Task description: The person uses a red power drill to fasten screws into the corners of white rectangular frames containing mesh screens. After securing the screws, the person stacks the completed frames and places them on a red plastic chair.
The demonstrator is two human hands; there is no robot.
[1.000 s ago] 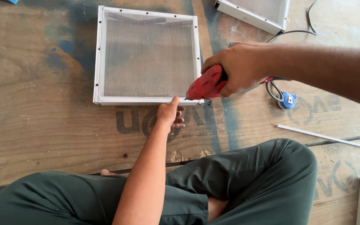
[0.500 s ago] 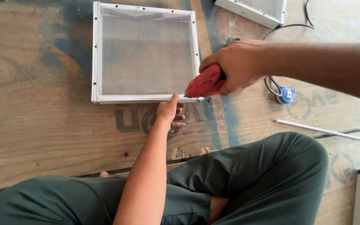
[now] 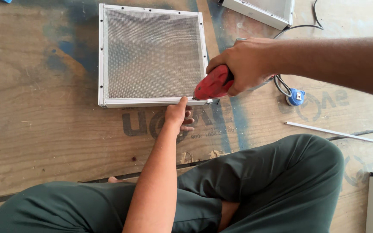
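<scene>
Lowered, right hand [image 3: 244, 64] fingers wrap red drill [image 3: 214, 84]; left hand [image 3: 178, 115] touches mesh frame [image 3: 152, 56].

A square mesh screen in a pale metal frame [image 3: 152, 56] lies flat on a plywood floor [image 3: 44, 129]. The right hand [image 3: 244, 62] grips a red power drill [image 3: 214, 84], its nose down at the frame's near right corner. The left hand [image 3: 178, 115] rests at the frame's near edge, forefinger touching it just beside the drill's tip (the bit itself is hidden). A black cable [image 3: 281, 84] with a blue plug [image 3: 295, 96] lies past the right hand. Dark green trouser legs [image 3: 260, 181] fill the foreground.
</scene>
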